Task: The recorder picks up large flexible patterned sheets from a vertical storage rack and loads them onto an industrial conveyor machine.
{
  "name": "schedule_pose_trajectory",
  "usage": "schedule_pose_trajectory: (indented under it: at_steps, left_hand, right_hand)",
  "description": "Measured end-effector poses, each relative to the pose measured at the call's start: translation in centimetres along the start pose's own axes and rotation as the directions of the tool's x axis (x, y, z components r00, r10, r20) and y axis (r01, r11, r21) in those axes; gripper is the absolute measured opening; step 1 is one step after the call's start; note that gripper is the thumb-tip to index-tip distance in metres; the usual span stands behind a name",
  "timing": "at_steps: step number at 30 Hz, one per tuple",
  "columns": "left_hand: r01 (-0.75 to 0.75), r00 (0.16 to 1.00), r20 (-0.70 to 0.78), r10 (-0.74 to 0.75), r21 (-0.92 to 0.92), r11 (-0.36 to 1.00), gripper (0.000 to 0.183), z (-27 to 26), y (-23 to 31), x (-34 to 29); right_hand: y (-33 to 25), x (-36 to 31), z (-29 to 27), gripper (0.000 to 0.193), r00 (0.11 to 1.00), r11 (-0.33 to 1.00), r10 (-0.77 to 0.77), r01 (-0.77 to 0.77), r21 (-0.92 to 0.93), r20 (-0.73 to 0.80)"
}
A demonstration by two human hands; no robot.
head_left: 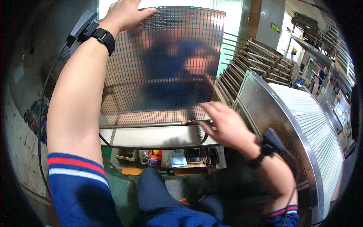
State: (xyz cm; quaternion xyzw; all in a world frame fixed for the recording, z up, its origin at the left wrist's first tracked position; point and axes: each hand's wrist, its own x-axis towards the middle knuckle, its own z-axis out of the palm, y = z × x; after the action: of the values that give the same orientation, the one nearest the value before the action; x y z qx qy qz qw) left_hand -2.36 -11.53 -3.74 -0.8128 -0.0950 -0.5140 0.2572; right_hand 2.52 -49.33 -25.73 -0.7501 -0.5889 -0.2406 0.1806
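The left grip (126, 15) is at the top-left edge of a large, shiny, copper-toned rectangular panel (166, 94) with a dark grid, thumb stretched sideways; its fingers are cut off, so I cannot tell how firmly it holds. The right grip (228, 126), blurred and half open, is near the panel's lower-right corner, contact unclear. Just below the panel run a thin metal rod (147, 126) and an off-white ledge (159, 137); right of it stand brown stacked metal racks (261, 62).
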Motion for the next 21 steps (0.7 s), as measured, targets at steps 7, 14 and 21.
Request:
schedule_pose_trajectory:
  at_steps: [7, 14, 21]
  left_hand:
    - [-0.136, 0.988, 0.086, 0.126, 0.120, 0.983, 0.076, 0.0, 5.9, 0.5]
    - [-0.127, 0.984, 0.112, 0.139, -0.113, 0.985, 0.079, -2.9, 9.1, -1.0]
    - [-0.087, 0.976, 0.177, 0.124, -0.205, 0.975, 0.080, -3.7, 7.7, -0.3]
  right_hand:
    - [-1.8, 0.0, 7.3, 0.033, 0.970, 0.987, 0.161, -0.159, 0.025, -0.182]
    - [-2.5, 1.3, 8.5, 0.018, 0.946, 0.987, 0.140, -0.112, 0.112, -0.291]
    - [-3.1, 1.7, 9.0, 0.018, 0.943, 0.986, 0.148, -0.117, 0.118, -0.297]
